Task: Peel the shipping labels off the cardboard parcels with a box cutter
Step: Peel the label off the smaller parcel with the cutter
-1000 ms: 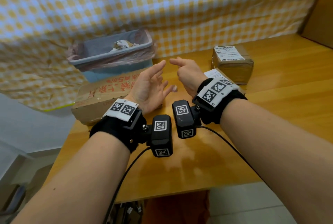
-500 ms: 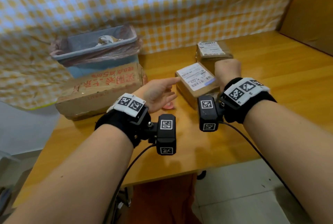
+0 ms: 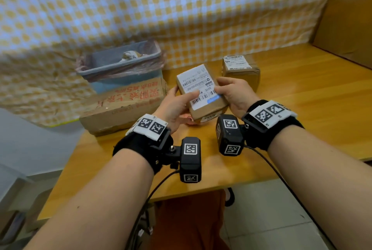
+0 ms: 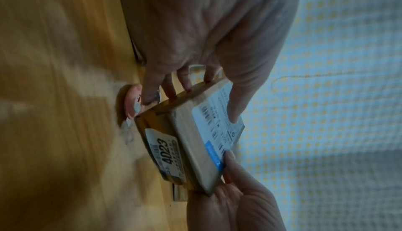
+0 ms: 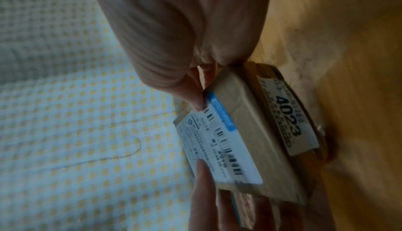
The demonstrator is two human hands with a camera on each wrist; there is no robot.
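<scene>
Both hands hold one small cardboard parcel (image 3: 202,93) tilted up off the wooden table (image 3: 302,108): the left hand (image 3: 175,106) grasps its left side with the thumb lying across the shipping label (image 3: 199,85), and the right hand (image 3: 233,92) grasps its right side, thumb tip at the label's blue strip. This looks like the positioning step; no label is lifted yet. A pink object (image 4: 132,102) lies on the table just under the left fingers, seemingly the box cutter, though blur leaves that unsure. The next move probably needs one hand freed to fetch it while the other steadies the parcel. Just left of the grip sits a flat carton (image 3: 124,106) with a bin (image 3: 120,66) behind; beyond the right hand stands a second labelled parcel (image 3: 240,70). Open tabletop lies right of and nearer than the grip
</scene>
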